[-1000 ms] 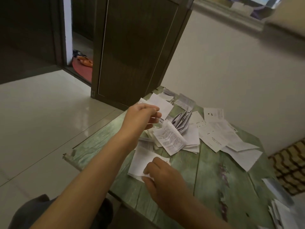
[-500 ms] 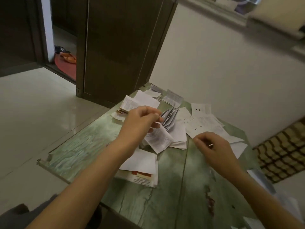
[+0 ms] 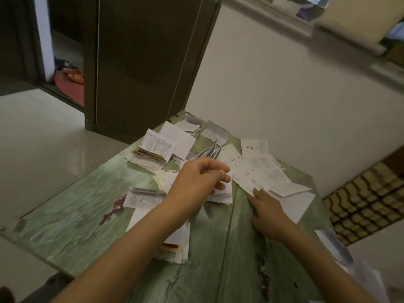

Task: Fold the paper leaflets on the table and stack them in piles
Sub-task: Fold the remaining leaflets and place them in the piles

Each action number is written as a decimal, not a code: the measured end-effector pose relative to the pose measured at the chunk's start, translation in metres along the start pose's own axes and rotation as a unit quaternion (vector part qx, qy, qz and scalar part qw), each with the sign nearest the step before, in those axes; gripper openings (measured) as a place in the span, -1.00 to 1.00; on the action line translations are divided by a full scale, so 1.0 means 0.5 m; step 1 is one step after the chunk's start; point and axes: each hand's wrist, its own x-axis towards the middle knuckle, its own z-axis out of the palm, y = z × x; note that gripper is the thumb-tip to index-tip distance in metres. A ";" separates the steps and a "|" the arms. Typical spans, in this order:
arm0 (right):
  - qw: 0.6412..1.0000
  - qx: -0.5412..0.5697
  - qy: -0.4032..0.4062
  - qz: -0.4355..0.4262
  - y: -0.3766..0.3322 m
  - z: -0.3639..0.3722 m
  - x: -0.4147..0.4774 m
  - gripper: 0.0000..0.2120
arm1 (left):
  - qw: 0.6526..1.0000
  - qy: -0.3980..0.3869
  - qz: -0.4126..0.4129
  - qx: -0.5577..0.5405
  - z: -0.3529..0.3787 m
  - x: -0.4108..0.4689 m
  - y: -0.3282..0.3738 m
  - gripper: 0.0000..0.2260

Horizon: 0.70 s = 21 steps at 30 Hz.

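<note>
2 hands are working over the green table [image 3: 65, 211] at centre frame: the left hand [image 3: 201, 180] is hovering with curled fingers, grip unclear, and the right hand [image 3: 266, 211] is pressing straight fingers on a flat leaflet [image 3: 247, 173]. Behind, a dark door [image 3: 142, 62] is standing; folded leaflets [image 3: 156, 147] are lying stacked above-left.

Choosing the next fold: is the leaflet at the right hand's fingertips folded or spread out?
Spread out. The leaflet lies flat on the table as one printed sheet; the right hand touches its near corner.

2 hands [image 3: 203, 180] [image 3: 269, 213], 1 table [image 3: 65, 211], uncountable leaflets [image 3: 258, 171]
</note>
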 end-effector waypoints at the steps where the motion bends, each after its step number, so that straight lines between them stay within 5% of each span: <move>1: 1.000 0.000 -0.004 0.008 -0.003 0.005 0.001 -0.41 | 1.000 -0.001 0.000 0.008 0.000 0.001 -0.002 -0.83; 7: 0.984 0.097 0.146 0.029 0.002 -0.020 -0.003 -0.65 | 1.000 0.001 0.001 0.031 -0.006 0.004 -0.011 -0.83; 21: 0.943 0.102 0.311 0.061 0.045 -0.160 -0.058 -0.58 | 0.999 -0.020 0.001 0.028 0.014 -0.015 -0.014 -0.85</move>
